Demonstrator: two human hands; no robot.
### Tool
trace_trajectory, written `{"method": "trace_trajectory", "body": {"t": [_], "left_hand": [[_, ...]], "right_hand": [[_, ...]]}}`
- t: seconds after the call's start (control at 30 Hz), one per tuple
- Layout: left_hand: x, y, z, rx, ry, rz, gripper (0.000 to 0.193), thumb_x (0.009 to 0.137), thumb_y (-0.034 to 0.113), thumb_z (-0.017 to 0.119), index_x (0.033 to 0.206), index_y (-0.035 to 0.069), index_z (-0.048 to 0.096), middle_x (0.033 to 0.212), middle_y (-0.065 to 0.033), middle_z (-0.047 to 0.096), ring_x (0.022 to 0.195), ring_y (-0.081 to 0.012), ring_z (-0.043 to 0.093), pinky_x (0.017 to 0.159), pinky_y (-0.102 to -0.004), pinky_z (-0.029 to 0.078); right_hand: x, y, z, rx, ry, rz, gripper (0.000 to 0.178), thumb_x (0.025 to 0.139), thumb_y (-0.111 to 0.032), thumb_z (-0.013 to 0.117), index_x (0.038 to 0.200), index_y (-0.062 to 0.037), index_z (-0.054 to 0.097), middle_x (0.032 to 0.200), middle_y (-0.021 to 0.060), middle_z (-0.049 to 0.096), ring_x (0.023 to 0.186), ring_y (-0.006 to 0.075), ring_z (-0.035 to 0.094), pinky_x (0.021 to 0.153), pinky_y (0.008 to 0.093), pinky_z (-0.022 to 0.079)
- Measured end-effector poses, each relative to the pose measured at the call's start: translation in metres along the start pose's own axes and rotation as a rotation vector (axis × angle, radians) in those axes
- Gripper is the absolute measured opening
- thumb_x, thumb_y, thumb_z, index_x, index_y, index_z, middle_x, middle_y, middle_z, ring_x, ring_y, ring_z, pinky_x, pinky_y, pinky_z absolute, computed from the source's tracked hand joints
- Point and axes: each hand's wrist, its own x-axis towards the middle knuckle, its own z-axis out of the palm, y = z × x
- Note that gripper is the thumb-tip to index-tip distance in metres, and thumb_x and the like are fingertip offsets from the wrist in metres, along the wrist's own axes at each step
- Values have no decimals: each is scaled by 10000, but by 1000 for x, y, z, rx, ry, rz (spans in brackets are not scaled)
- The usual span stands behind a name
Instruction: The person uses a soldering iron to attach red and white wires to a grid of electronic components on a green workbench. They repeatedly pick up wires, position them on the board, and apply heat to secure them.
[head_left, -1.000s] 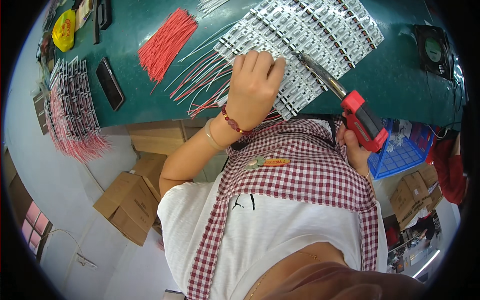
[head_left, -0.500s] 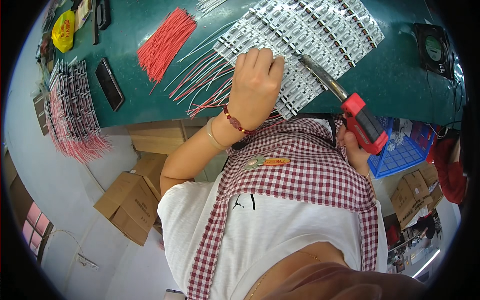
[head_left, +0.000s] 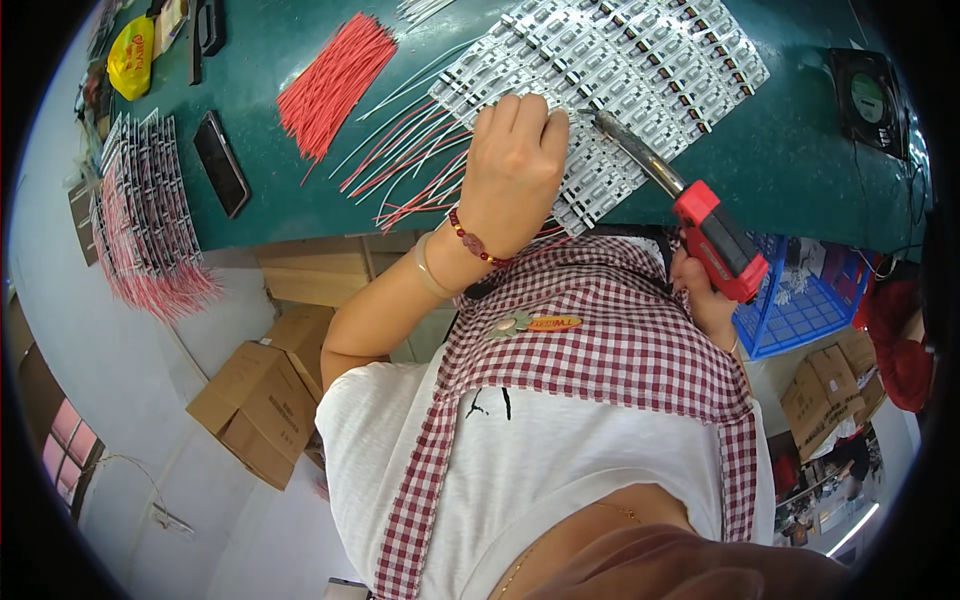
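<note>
A panel of silvery circuit boards point(head_left: 600, 70) in several rows lies on the green table, with red and white wires point(head_left: 410, 160) trailing from its left edge. My left hand point(head_left: 515, 165) rests over the panel's lower left part. Its fingers are curled down and closed, and whatever they pinch is hidden beneath them. In my right hand point(head_left: 705, 300) is a red and black soldering gun point(head_left: 720, 240). Its metal barrel slants up and left across the boards, and the tip is close to the fingers of my left hand. Whether the tip touches a board cannot be made out.
A bundle of red wires point(head_left: 338, 85) lies left of the panel. Further left are a phone point(head_left: 220, 165), a stack of wired boards point(head_left: 150, 210) and a yellow bag point(head_left: 130, 58). A black device point(head_left: 868, 100) sits at right; a blue basket point(head_left: 800, 310) stands below the table edge.
The soldering gun has shifted slightly left and up in my right hand, its tip a little nearer my left hand. My left hand has stayed almost in place.
</note>
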Motion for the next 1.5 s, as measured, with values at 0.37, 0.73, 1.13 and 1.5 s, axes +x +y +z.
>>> {"method": "trace_trajectory", "body": {"t": [0.37,0.73,1.13,1.5], "left_hand": [[0,0,0,29,-10,0,229,676,10,588,901,16,633,751,-61,466,729,-220,494,667,-335,395],[-6,7,6,-80,58,22,231,678,0,619,906,19,654,735,-64,465,696,-221,490,623,-332,407],[-5,7,9,-59,58,-3,202,675,-14,628,875,7,645,733,-71,464,694,-227,494,627,-331,414],[-4,13,3,-23,46,16,213,678,-2,616,886,27,651,737,-57,475,706,-222,494,639,-340,400]], "right_hand": [[3,-11,0,86,-28,78,192,876,-143,615,1004,-6,572,747,15,553,648,93,500,579,244,411],[-5,-3,-12,140,-38,109,89,853,-77,623,918,-16,619,769,6,573,686,105,530,623,265,445],[-8,15,-14,-28,2,40,144,780,-52,684,914,-11,649,842,70,642,702,145,603,629,288,480],[-16,2,-21,228,-42,138,112,861,-110,624,890,-3,610,766,17,580,701,122,543,639,266,441]]}}
